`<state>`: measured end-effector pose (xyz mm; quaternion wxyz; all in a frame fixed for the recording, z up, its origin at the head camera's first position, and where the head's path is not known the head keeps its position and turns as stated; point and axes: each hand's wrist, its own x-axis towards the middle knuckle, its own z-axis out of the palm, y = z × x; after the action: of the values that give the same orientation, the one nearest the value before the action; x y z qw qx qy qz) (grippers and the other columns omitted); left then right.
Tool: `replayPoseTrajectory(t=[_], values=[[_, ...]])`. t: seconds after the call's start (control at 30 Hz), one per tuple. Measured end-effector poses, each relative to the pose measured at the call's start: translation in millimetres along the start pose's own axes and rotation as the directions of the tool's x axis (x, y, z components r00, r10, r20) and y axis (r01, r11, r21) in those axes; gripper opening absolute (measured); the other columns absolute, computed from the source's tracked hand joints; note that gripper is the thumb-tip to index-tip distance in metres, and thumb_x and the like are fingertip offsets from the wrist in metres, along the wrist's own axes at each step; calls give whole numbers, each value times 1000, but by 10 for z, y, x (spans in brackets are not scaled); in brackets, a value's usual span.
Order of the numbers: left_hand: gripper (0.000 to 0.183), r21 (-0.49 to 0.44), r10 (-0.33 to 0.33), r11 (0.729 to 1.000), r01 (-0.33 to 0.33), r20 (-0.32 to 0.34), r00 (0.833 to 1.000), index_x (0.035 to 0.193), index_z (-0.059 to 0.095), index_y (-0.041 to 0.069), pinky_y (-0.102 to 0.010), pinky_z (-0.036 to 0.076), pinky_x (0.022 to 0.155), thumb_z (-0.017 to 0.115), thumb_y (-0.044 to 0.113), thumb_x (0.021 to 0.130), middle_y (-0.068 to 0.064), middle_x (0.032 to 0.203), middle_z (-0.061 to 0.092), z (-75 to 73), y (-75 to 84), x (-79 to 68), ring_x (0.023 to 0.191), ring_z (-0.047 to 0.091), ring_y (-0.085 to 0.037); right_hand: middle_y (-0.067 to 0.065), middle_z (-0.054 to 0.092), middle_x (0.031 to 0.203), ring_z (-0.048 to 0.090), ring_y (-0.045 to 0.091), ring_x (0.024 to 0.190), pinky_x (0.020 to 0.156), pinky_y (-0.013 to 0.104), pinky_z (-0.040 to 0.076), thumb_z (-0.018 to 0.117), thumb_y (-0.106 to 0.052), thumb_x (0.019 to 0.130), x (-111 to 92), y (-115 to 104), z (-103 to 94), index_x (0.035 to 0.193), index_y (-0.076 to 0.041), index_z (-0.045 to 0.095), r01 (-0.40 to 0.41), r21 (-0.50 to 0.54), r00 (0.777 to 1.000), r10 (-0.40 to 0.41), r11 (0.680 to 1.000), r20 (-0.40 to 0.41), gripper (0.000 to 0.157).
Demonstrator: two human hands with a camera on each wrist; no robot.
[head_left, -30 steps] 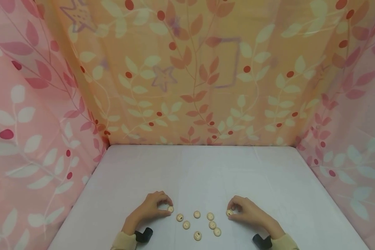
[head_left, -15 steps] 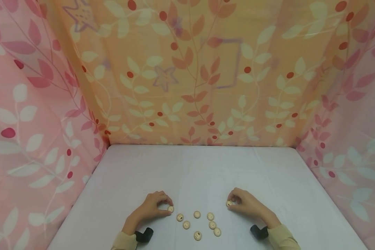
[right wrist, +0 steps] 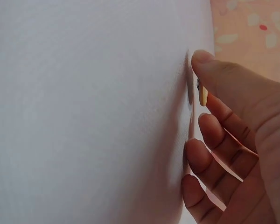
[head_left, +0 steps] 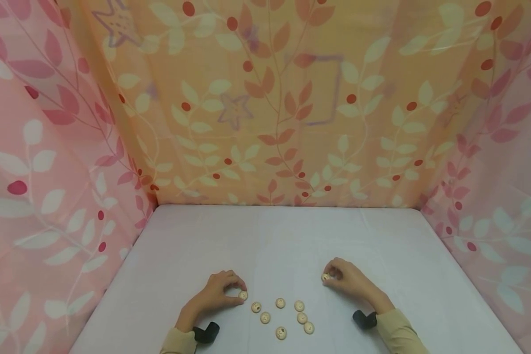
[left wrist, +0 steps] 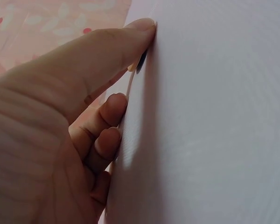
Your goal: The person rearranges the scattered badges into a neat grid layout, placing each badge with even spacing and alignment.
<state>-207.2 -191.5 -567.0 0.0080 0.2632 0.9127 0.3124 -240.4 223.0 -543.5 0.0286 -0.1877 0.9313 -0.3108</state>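
We see one small, round, pale wooden disc [head_left: 243, 295] at the tabletop, pinched between the thumb and a fingertip of the left hand [head_left: 219, 291]; that gap is only as wide as the disc, and the other fingers are bent behind. We cannot tell whether this disc touches the table.

A second pale wooden disc [head_left: 325, 277], farther forward, is pinched in the same narrow way by the right hand [head_left: 351, 282]; the right wrist view shows it just above the surface, its other fingers loosely bent.

Between the hands and closer to us lie seven loose pale round discs [head_left: 280, 303], scattered flat; three on the right sit close in a slanting row. Their face markings are too small for us to read.

Beyond each hand we find a black wrist device [head_left: 207, 333] and a beige sleeve [head_left: 179, 341]. All rests on a smooth white tabletop [head_left: 265, 246], backed by an orange-yellow leaf-patterned curtain [head_left: 274, 113].
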Motion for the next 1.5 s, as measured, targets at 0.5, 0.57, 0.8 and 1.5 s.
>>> replayPoseTrajectory(t=[0.5,0.57,0.8,1.5], values=[[23,9,-22,1000,22,-6,1000,92,63,37,-39,29,82,72,48,74,22,90,53,5,28,-5,87,44,-1,-6,53,77,46,11,68,60,23,40,77,-27,75,175,106,-46,91,-16,62,-60,52,989,66,997,-130,24],[23,10,-14,1000,15,-11,1000,92,63,37,-39,29,82,72,48,74,21,90,53,4,30,-5,87,44,-1,-5,53,77,47,11,68,60,23,41,76,-26,76,202,116,-51,90,-15,62,-63,51,988,70,997,-139,23],[22,-4,-17,1000,17,-7,1000,93,63,35,-40,28,83,73,45,75,21,90,53,4,32,7,87,44,-2,-2,53,76,47,13,69,61,26,40,75,-26,78,316,147,-87,90,-13,63,-105,38,982,110,994,-155,21],[23,-44,-5,999,6,5,1000,95,63,35,-38,25,84,72,43,76,22,92,53,-9,23,-1,88,45,-2,0,49,66,43,14,58,53,29,34,72,-32,80,596,273,-168,95,-7,63,-176,-9,964,170,984,-207,31]])
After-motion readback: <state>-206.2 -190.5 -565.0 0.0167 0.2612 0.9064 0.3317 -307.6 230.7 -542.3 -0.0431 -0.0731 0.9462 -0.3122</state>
